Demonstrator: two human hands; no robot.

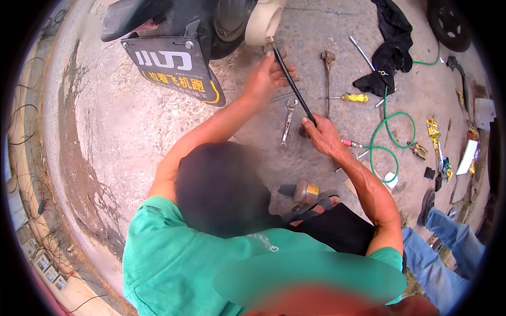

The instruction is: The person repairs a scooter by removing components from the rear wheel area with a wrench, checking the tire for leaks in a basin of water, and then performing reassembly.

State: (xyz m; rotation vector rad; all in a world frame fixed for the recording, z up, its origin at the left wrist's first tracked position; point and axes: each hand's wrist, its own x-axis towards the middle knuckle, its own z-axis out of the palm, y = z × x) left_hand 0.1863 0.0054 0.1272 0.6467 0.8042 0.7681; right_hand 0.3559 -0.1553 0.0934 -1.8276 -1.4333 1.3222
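My right hand (322, 136) is closed round the lower end of a long black rod (295, 87). The rod slants up and left to a small brass-coloured end piece (270, 40). That end meets a cream-coloured ring-shaped part (258, 29) beside the dark rear of a scooter (229, 23). My left hand (262, 79) is at the rod's upper end, its fingers stretched out behind the rod and the thumb near the tip. Whether a red hose coupling (349, 142) by my right hand joins what I hold is hidden.
An open-end wrench (288, 124), a long-shafted tool (328, 79), a yellow screwdriver (354, 98) and pliers (419, 150) lie on the ground. A green hose (396, 158) loops near black cloth (392, 50). A tin (305, 193) stands by my foot; another person's jeans (435, 258) are at right.
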